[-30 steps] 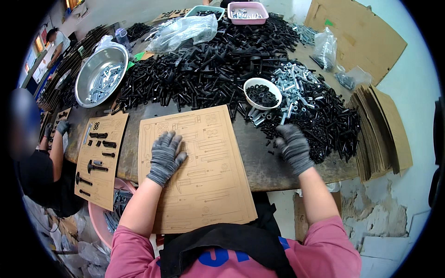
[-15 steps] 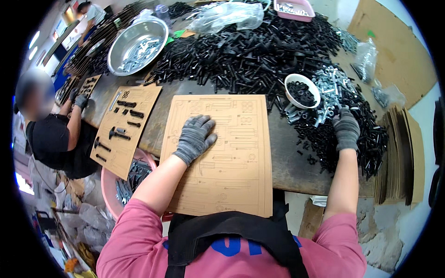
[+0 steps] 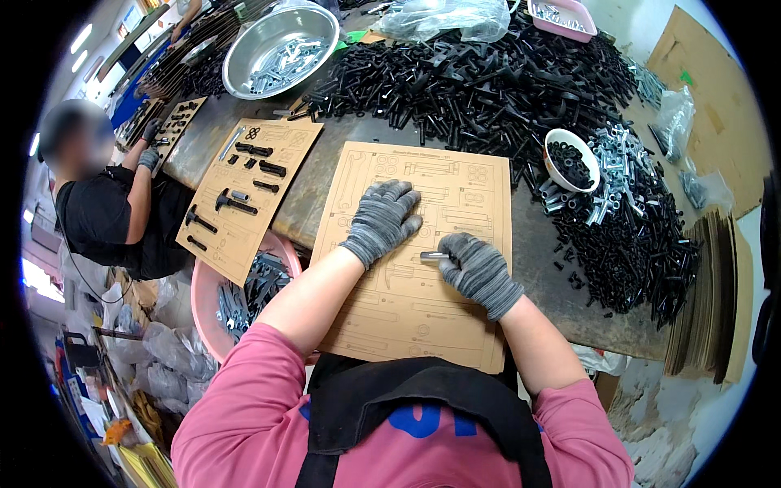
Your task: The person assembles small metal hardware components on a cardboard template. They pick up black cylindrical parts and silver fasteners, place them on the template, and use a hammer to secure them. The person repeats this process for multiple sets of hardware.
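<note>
A brown cardboard sheet (image 3: 455, 337) printed with part outlines lies in front of me, overhanging the table's near edge. My left hand (image 3: 382, 221), in a grey knit glove, rests open on its upper left, fingers spread. Low over the sheet's right half, my gloved right hand (image 3: 480, 272) pinches a short silver metal tube (image 3: 434, 256) pointing left. I cannot tell whether the tube touches the card. To the left, a similar board (image 3: 232, 259) carries several black bolts, T-shaped pieces and small silver parts.
Black bolts (image 3: 455, 89) heap across the back. At right are silver tubes (image 3: 612, 183), a white bowl (image 3: 568, 185) of black rings and stacked cardboard (image 3: 708, 301). A steel basin (image 3: 321, 53) stands back left; a pink tub (image 3: 202, 305) sits below. A co-worker (image 3: 93, 207) works at left.
My right hand has come from the pile of small parts at right to the sheet, carrying a silver tube. My left hand stays on the sheet; the whole view has shifted slightly.
</note>
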Demonstrator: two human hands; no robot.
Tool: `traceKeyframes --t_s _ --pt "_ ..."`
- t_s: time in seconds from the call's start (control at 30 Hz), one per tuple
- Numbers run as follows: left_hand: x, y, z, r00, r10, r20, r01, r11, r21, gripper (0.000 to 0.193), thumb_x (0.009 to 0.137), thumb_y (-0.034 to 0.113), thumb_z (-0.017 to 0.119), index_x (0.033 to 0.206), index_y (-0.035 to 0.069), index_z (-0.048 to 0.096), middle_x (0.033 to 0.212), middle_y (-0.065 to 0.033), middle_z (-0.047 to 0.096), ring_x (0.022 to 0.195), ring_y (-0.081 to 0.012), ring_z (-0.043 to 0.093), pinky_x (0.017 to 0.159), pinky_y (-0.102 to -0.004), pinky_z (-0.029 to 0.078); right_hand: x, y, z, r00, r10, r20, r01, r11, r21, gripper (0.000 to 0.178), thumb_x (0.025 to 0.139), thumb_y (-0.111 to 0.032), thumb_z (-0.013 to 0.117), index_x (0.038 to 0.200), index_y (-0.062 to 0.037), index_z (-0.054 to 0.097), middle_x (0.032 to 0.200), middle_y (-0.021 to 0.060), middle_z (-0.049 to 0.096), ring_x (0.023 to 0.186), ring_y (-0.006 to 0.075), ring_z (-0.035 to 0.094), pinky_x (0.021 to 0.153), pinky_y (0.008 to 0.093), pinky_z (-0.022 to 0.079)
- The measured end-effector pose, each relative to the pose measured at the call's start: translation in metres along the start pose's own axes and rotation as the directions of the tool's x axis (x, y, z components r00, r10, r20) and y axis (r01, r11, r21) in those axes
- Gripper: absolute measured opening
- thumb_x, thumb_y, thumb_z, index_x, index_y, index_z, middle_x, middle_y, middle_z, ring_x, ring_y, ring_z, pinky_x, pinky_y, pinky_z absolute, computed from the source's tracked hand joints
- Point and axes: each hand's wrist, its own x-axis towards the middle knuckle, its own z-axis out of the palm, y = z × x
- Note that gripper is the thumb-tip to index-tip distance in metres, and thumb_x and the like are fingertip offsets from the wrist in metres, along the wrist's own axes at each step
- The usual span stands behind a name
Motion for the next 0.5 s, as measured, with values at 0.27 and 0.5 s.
traceKeyframes --t_s 0.27,0.5 --pt "0.002 0.003 0.0 1.0 0.0 -0.013 0.0 1.0 -0.001 0.04 0.074 0.029 0.057 0.106 0.004 0.056 0.112 -0.0143 0.052 0.108 -0.0291 0.045 0.094 -0.0403 0.032 -0.003 0.001 0.004 0.995 -0.035 0.093 0.046 0.992 -0.115 0.019 0.075 -0.017 0.056 0.092 -0.0089 0.056 0.088 0.011 0.054 0.081 0.0274 0.056 0.071 0.0365 0.046" --pt "-0.001 -0.003 0.007 1.0 -0.016 -0.012 0.016 1.0 0.008 0.039 0.074 0.032 0.056 0.105 0.008 0.056 0.113 -0.0119 0.052 0.109 -0.0289 0.044 0.095 -0.0412 0.03 -0.005 0.0 -0.004 0.997 -0.009 0.08 0.011 1.0 -0.025 0.023 0.075 -0.019 0.06 0.094 -0.0081 0.057 0.088 0.0122 0.055 0.08 0.029 0.056 0.07 0.0363 0.046"
